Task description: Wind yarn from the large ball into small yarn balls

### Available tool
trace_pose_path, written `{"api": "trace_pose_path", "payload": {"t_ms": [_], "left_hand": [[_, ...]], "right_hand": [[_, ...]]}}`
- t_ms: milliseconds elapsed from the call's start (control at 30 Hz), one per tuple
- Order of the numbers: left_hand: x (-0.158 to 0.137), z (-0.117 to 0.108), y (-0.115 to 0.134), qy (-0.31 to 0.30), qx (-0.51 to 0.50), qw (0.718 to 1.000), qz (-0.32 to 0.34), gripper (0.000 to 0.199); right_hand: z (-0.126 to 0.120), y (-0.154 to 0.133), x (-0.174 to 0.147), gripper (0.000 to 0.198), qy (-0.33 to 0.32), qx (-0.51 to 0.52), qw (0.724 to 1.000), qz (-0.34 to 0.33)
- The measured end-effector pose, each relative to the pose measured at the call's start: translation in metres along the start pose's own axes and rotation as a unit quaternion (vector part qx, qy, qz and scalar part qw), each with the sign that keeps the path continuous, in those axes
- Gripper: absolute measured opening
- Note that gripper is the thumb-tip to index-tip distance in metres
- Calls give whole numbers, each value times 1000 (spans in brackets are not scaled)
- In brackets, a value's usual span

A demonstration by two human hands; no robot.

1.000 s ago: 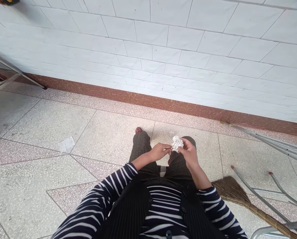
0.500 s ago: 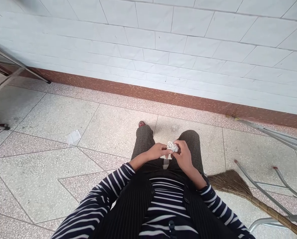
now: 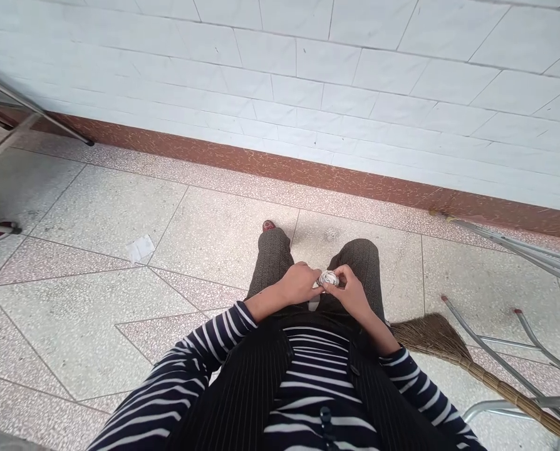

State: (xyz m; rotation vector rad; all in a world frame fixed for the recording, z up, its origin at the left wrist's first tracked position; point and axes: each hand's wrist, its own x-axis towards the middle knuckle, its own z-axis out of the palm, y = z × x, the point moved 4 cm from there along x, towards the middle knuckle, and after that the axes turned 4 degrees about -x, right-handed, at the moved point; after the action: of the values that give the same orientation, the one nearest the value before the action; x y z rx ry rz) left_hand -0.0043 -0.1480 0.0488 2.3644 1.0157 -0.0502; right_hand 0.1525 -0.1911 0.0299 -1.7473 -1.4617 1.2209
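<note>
A small wound bundle of white cord (image 3: pixel 329 278) is held over my lap, between my two hands. My left hand (image 3: pixel 301 283) grips its left side, the fingers curled and pressed together. From the other side my right hand (image 3: pixel 350 289) pinches the bundle between thumb and fingers. Parts of the cord are covered by the fingertips, and I cannot make out a loose end.
A straw broom (image 3: pixel 433 338) lies at my right beside metal tube legs (image 3: pixel 491 351). Folded metal poles (image 3: pixel 510 241) rest near the wall's brown base. On the floor to the left is a white scrap (image 3: pixel 140 248), with a metal frame (image 3: pixel 40 113) beyond it.
Both hands have shifted slightly around the cord bundle, which has turned and looks rounder. My left hand is more curled, its back facing up. The view has tilted a little.
</note>
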Motion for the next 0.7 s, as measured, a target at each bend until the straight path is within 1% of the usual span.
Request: {"api": "trace_pose_path", "payload": {"t_ms": [67, 167, 267, 433, 567, 700], "left_hand": [[1, -2, 6, 0, 33, 999, 10, 33], [4, -3, 10, -20, 58, 998, 10, 31], [8, -4, 7, -31, 62, 998, 10, 30], [18, -18, -9, 6, 69, 998, 6, 19], [26, -30, -19, 23, 54, 998, -2, 24], [33, -45, -18, 51, 14, 999, -1, 29]], "right_hand": [[2, 4, 2, 33, 14, -5, 1000, 9], [3, 5, 5, 41, 33, -27, 999, 2], [1, 2, 7, 37, 45, -50, 998, -15], [-7, -5, 10, 30, 88, -91, 991, -42], [-21, -11, 17, 28, 140, -116, 981, -68], [-48, -20, 27, 27, 215, -119, 965, -87]]}}
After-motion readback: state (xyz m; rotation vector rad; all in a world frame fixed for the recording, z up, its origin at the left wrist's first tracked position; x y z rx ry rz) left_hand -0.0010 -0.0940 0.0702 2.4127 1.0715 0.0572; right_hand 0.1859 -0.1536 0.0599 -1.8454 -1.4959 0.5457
